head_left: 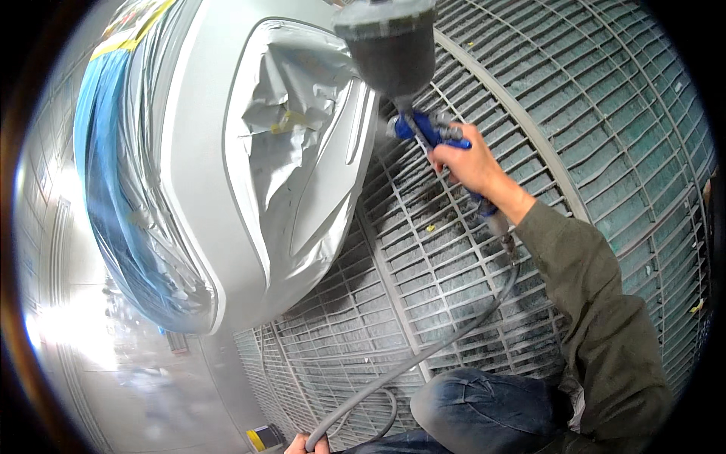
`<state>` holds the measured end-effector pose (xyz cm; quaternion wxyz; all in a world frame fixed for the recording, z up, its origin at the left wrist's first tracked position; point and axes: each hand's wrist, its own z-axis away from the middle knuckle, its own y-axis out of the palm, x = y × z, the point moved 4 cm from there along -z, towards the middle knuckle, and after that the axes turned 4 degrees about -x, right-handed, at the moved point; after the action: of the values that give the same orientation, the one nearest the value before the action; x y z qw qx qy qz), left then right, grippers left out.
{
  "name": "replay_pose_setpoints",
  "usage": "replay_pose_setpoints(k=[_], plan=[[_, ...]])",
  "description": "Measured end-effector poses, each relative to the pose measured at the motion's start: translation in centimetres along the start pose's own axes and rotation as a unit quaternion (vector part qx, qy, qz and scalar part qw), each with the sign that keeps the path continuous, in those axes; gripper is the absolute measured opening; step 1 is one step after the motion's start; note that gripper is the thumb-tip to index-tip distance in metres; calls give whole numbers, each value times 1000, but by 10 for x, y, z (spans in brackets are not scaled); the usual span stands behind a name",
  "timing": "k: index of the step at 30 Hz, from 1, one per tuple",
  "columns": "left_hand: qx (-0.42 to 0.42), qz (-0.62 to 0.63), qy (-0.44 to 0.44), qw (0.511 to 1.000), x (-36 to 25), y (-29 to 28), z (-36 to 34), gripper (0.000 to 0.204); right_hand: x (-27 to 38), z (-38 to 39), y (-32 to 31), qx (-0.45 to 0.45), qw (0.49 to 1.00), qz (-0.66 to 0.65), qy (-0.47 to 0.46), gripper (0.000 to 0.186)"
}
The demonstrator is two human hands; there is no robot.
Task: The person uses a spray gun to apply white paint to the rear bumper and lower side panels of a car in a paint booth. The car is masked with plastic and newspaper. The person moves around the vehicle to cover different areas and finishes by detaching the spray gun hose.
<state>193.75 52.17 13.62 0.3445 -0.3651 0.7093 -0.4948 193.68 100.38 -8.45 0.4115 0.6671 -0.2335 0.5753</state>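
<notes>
Wrapped round the grip of a blue spray gun [423,130] is my right hand [473,165], fingers closed. A dark, dusty paint cup [389,60] stands on top of the gun, whose nozzle faces left toward a grey-white car bumper [198,151], close to its right edge but apart from it. Crumpled masking paper [276,151] covers the bumper's recessed middle. From the gun's handle a grey air hose [408,365] curves down to my left hand [304,445], which grips it at the lower edge; part of that hand is cut off.
Metal floor grating [522,325] spreads beneath and to the right. Blue masking film [106,166] and clear plastic wrap the bumper's left side. Beyond it stands a pale, shiny wall [189,393]. A yellow-and-black object [262,438] lies near my left hand. My bent knee [484,412] is low in view.
</notes>
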Motion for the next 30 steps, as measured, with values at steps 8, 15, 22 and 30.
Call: replay_pose_setpoints(k=[8, 15, 22, 30], plan=[[-34, -20, 80, 996, 4, 2, 0, 25, 41, -46, -20, -42, 996, 49, -55, 11], [-43, 24, 26, 998, 1, -5, 2, 25, 46, 10, 25, 67, 996, 48, -26, 8], [-57, 46, -20, 997, 9, -15, 4, 23, 37, 73, 82, 153, 987, 43, 24, 11], [-72, 74, -32, 994, 21, -17, 5, 23, 45, 102, 140, 352, 931, 11, 95, 32]])
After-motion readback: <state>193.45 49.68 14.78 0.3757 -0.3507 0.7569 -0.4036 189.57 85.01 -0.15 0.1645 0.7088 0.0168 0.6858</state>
